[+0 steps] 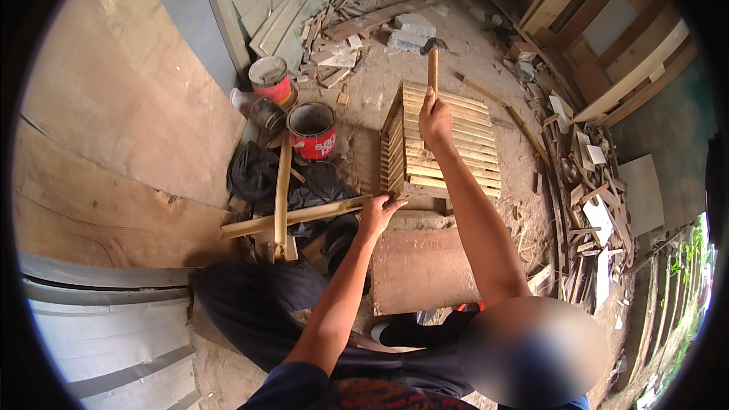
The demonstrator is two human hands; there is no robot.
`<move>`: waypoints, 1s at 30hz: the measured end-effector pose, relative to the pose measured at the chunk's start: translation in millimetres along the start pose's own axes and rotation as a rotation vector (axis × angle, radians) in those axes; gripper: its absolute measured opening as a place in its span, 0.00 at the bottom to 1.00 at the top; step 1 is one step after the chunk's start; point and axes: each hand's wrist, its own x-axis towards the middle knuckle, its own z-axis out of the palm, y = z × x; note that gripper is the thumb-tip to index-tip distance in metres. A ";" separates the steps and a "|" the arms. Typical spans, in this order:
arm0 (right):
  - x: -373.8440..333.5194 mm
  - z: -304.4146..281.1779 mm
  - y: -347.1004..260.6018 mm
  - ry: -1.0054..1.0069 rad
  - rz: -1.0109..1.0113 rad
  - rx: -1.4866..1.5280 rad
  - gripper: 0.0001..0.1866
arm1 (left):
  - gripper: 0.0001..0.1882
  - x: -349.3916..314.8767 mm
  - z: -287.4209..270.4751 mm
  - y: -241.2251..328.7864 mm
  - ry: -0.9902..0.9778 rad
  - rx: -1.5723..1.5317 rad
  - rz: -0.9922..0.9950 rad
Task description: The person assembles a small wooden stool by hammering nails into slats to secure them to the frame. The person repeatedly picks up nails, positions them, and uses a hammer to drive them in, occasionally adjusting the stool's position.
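A hammer (433, 68) with a wooden handle points away from me, its dark head at the far end. My right hand (435, 121) is wrapped round the handle, above a slatted wooden crate (459, 137). At the crate's near left corner, my left hand (376, 216) is closed at the end of a long wooden strip (311, 214). Its fingertips are close to the crate's edge; whether they also pinch something small cannot be seen. The strip runs off to the left, crossing another wooden strip (282, 190).
Red paint cans (313, 137) and black plastic bags (254, 173) stand to the left. A brown board (421, 269) lies in front of the crate. Wood scraps (596, 220) are heaped at the right, and concrete lumps (414, 26) lie beyond. Panels lean along the left wall.
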 end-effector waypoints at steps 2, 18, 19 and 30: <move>-5.3 2.9 -0.6 -0.066 0.013 -0.009 0.39 | 0.29 0.7 -5.6 6.3 -0.018 -0.015 -0.023; -8.8 -12.3 -19.5 -0.289 0.210 -0.031 0.33 | 0.26 -4.3 -7.9 2.6 0.022 0.018 -0.014; 1.8 -18.3 7.3 -0.228 0.141 -0.114 0.33 | 0.27 -0.4 2.1 17.6 -0.048 0.012 -0.082; -96.5 -208.9 7.8 -0.136 -0.095 -0.242 0.33 | 0.31 -14.0 -20.9 3.9 -0.130 0.306 -0.099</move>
